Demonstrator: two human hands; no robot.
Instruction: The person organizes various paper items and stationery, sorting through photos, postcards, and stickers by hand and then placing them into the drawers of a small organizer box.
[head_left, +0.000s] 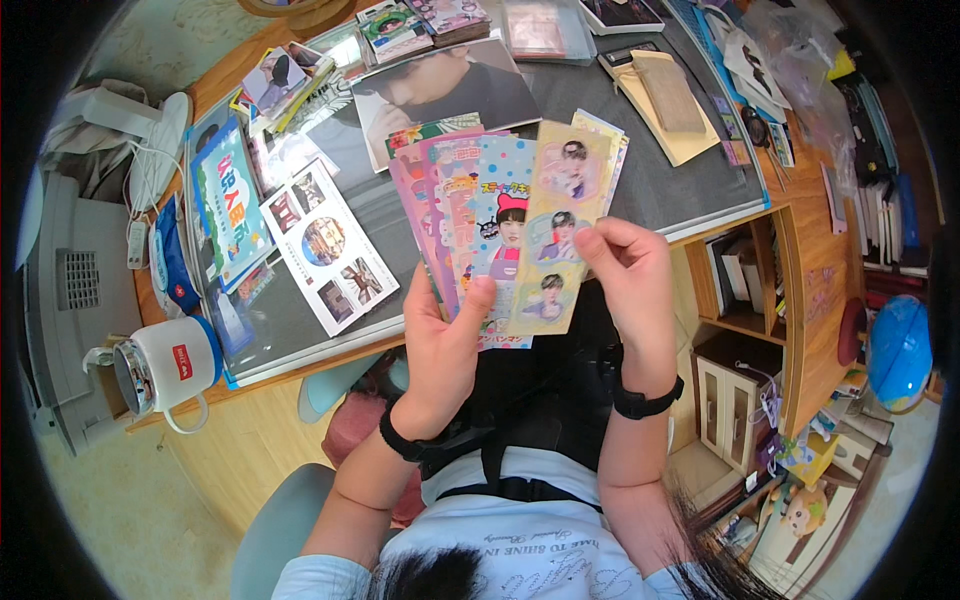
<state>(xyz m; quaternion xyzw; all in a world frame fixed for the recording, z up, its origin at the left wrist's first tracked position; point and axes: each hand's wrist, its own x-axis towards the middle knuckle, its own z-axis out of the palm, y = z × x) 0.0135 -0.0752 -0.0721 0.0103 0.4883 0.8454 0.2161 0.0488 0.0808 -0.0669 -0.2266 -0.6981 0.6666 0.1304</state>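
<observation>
My left hand (442, 341) grips a fan of long printed paper strips near their lower ends, thumb in front. Pink and purple strips (420, 199) spread out on the left of the fan. Beside them is a light blue dotted strip (508, 169) with a red-hatted figure. My right hand (630, 274) pinches the right edge of a yellow strip (551, 304) bearing three portraits, which overlaps the blue one. More strips (616, 139) peek out behind it at the upper right. The fan is held above the desk's front edge, over my lap.
A large photo print (457, 90) and stacks of cards (394, 30) lie at the desk's back. Left are a white picture sheet (330, 247), a blue printed card (229, 199) and a white mug (169, 364) near the edge. Kraft envelopes (664, 97) and scissors (757, 127) lie right.
</observation>
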